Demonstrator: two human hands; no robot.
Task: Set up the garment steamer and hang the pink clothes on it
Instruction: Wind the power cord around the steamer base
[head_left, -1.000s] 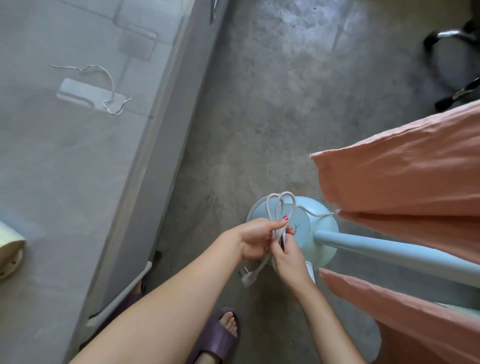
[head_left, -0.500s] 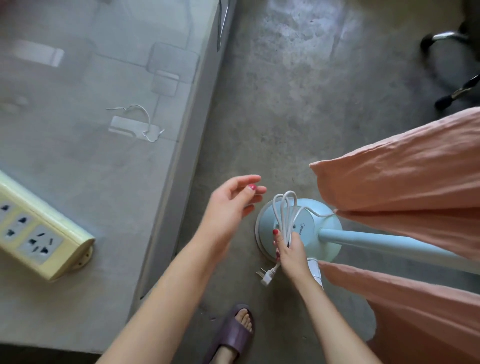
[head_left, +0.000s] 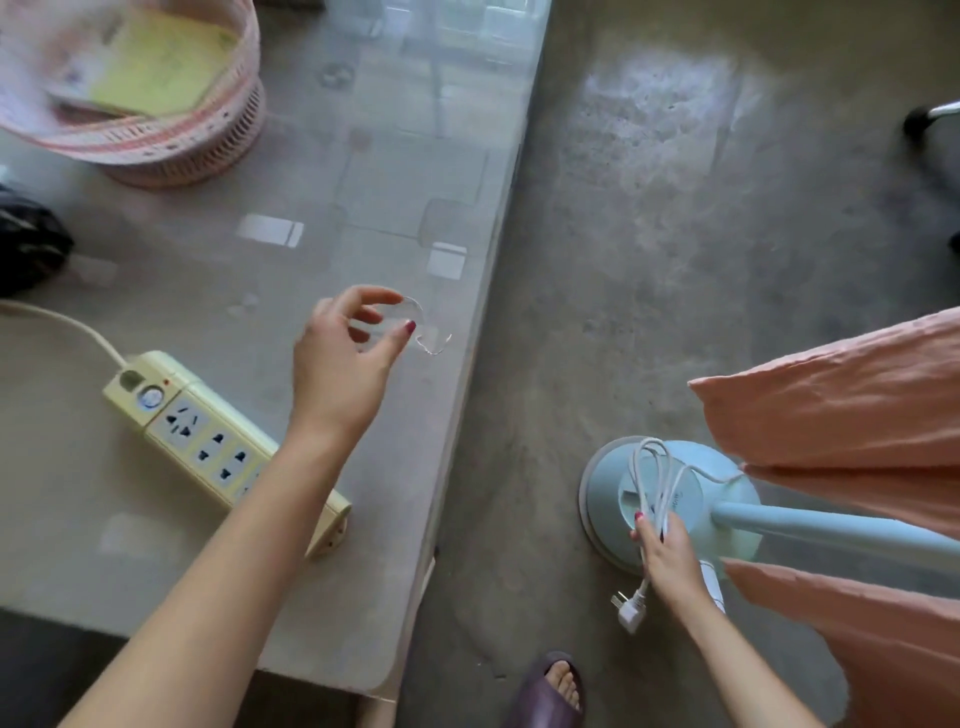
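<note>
The light-blue steamer base (head_left: 602, 499) stands on the concrete floor, its pole (head_left: 831, 530) running off to the right. Pink clothes (head_left: 841, 415) hang over the pole, with another fold (head_left: 893, 654) below it. My right hand (head_left: 670, 561) grips the looped white power cord (head_left: 649, 467) above the base, and the plug (head_left: 629, 614) dangles under my fist. My left hand (head_left: 343, 364) hovers over the table with fingers loosely curved and holds nothing. Its fingertips are right beside a thin wire tie (head_left: 431, 343) lying on the table.
A cream power strip (head_left: 208, 447) lies on the grey table (head_left: 457, 467) under my left forearm. A pink basket (head_left: 171, 145) with papers sits at the back left, a black object (head_left: 26, 244) at the left edge. My slippered foot (head_left: 556, 691) is below; a chair caster (head_left: 919, 122) is far right.
My left hand let go of the cord and moved up and left over the table to the wire tie. The right hand keeps hold of the cord. The view swung left, revealing the strip and basket.
</note>
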